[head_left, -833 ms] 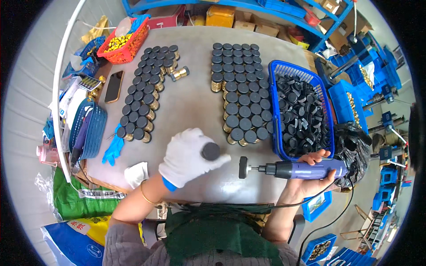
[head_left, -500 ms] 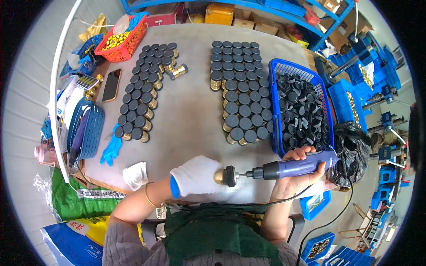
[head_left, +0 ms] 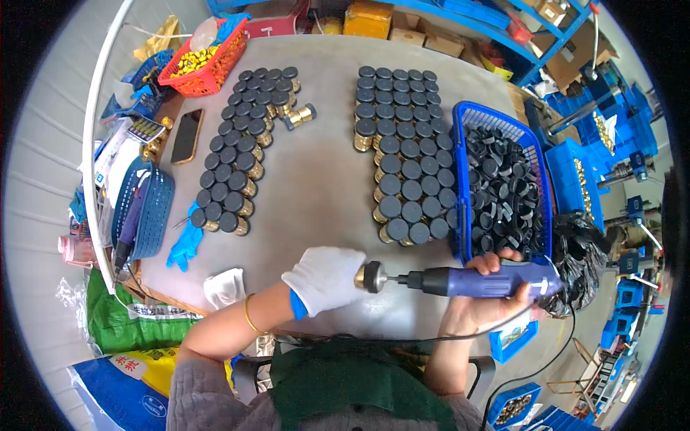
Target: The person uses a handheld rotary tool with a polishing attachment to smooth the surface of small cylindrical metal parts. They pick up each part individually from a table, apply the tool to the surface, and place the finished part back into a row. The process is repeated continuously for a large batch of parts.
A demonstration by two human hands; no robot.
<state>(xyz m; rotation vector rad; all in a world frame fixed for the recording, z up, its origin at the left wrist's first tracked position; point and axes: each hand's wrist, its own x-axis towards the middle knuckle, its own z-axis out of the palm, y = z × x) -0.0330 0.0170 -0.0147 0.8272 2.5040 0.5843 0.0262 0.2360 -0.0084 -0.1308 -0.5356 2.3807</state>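
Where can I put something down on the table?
The table has its biggest bare patch between the left group and right group of black-capped pieces, beyond the left hand. It's crowded beside the blue basket, where the right group stands close.

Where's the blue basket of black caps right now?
In the head view, the blue basket is on the right of the table, beside capped brass pieces, just beyond the right hand.

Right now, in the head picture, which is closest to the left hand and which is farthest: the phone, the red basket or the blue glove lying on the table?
From the left hand:
1. Blue glove: on the left side of the table.
2. Phone: also left, farther up.
3. Red basket: upper left, beyond the phone.
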